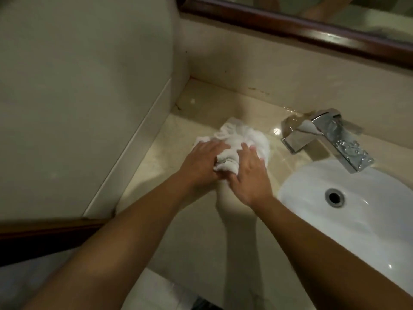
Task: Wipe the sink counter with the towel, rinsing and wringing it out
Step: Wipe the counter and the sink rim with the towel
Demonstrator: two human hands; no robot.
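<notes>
Stage: wiping under way, judged from the bunched white towel (232, 142) pressed flat on the tabletop (169, 175) left of the sink (348, 224).
Left hand (201, 161): palm down on the towel's left part, fingers spread and nearly flat, pressing rather than gripping.
Right hand (250, 175): palm down on the towel's right part, fingers extended over the folds, likewise pressing, not closed around the cloth.
Towel position: on the tabletop between the side wall and the faucet (326, 137), clear of the basin.
Done so far: hard to tell; wet sheen and droplets visible on the stone near the faucet base, so that patch probably not yet dried.
Left to do: likely the rest of the tabletop, then rinsing and wringing; no water running now.
Sink contents: basin empty and dry-looking, drain (334, 197) open, nothing inside.
Other containers: none visible.
Surroundings: mirror frame (290, 25) above the backsplash, dark stains along the wall joint.
</notes>
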